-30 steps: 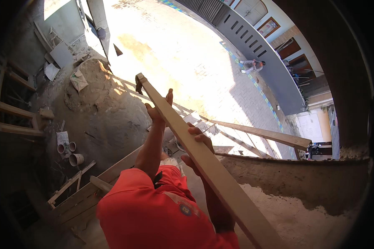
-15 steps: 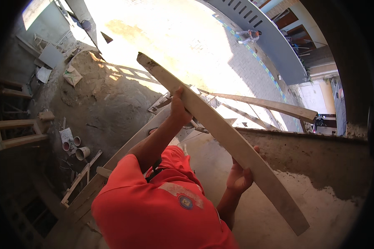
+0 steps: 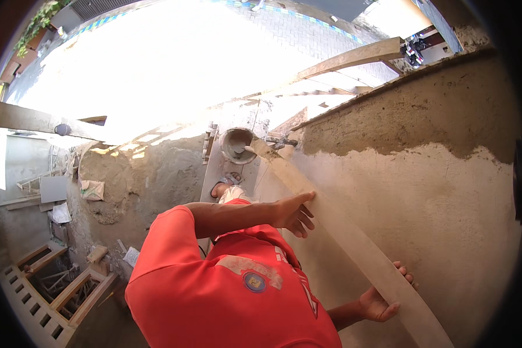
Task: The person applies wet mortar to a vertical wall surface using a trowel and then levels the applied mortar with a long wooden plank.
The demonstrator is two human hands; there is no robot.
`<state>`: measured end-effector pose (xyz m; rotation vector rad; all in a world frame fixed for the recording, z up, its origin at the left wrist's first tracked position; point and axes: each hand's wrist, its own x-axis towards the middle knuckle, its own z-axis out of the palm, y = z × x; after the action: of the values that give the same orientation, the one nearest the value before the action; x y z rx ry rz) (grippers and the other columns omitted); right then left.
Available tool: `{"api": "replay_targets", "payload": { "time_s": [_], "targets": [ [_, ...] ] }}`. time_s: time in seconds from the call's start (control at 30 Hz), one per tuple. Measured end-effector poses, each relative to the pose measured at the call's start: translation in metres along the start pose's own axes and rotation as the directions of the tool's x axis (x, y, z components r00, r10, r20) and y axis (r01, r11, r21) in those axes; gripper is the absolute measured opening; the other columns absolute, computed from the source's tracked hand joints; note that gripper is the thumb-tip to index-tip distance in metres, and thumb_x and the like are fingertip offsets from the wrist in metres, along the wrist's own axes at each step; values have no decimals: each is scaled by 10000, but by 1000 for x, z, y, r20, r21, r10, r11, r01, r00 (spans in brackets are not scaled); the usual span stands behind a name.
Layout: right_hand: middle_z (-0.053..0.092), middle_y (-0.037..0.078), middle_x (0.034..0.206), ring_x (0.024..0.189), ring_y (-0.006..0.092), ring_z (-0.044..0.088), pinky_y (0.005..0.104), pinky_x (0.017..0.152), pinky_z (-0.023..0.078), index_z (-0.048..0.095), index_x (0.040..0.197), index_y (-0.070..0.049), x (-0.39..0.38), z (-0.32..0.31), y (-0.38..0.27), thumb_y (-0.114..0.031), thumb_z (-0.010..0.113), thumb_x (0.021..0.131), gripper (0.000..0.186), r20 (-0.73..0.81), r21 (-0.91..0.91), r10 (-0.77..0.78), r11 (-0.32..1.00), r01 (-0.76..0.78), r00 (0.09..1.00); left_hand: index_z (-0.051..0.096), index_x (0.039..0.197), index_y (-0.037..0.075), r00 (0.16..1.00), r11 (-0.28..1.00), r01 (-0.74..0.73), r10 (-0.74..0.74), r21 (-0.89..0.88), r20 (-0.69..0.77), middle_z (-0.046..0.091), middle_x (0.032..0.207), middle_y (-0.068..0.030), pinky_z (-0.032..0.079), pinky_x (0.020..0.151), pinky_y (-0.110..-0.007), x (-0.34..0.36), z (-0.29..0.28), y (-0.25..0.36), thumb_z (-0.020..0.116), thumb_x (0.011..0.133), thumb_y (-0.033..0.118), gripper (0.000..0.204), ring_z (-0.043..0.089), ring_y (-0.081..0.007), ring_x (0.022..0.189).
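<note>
A long, flat, pale straightedge board [image 3: 354, 246] slants from the bucket area down to the lower right, along the wall. My right hand [image 3: 383, 298] grips its lower part, thumb on the near edge and fingertips showing past the far edge. My left hand [image 3: 294, 214] is at the board's upper half with its fingers apart; the thumb tip meets or nearly meets the board's edge, and the fingers wrap nothing. Wet mortar clings to the board's upper end, close to a round bucket [image 3: 236, 146] with grey contents.
The wall [image 3: 441, 191] at right has a darker, rough plaster band [image 3: 412, 116] along its top. My sandalled foot [image 3: 226, 184] is on a narrow plank [image 3: 213, 168]. Below left are a sand heap [image 3: 116, 203], wooden frames [image 3: 69, 290] and a white sack [image 3: 91, 190].
My view has swung right toward the wall. The board has shifted toward the wall and down. My left hand has gone from gripping the board to fingers apart; the right keeps its grip.
</note>
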<state>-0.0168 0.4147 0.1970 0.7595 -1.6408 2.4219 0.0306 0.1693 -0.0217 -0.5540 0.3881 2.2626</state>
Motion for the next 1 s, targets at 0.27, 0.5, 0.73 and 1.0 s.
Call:
{"api": "replay_targets", "payload": {
  "time_s": [0.27, 0.5, 0.73, 1.0],
  "targets": [
    [533, 108, 1146, 1076, 280, 513, 475, 1017, 363, 348, 1365, -43, -21, -14, -56, -318, 651, 782, 713, -154, -283, -163, 952, 115, 974, 589, 1120, -23, 929, 8, 47, 366, 999, -47, 690, 913, -209, 514, 773, -418, 29, -12, 31, 621, 874, 417, 505, 679, -317, 836],
    [558, 124, 1098, 1007, 277, 552, 437, 925, 446, 348, 1367, -4, -98, -36, -46, -343, 669, 816, 721, -499, -550, -316, 835, -12, 807, 580, 1136, 3, 927, -135, 47, 374, 990, 7, 678, 926, -234, 501, 801, -448, 40, -27, 48, 638, 864, 407, 490, 670, -362, 882],
    [584, 156, 1193, 1106, 308, 562, 437, 957, 453, 480, 1326, -25, -283, -125, -75, -165, 687, 836, 550, -651, -719, -579, 262, -643, 492, 610, 1086, 4, 959, -188, 78, 284, 979, -22, 680, 989, -213, 511, 806, -436, 53, -50, 53, 642, 860, 397, 455, 674, -342, 916],
    [643, 65, 1154, 1040, 189, 598, 330, 930, 474, 531, 1309, -58, -311, -79, -112, -148, 523, 960, 360, -787, -511, -568, 385, -769, 238, 560, 1123, 111, 886, 332, 451, -54, 828, -461, 602, 833, -68, 462, 451, -293, 74, -221, 73, 588, 906, 229, 248, 601, -174, 639]
  ]
}}
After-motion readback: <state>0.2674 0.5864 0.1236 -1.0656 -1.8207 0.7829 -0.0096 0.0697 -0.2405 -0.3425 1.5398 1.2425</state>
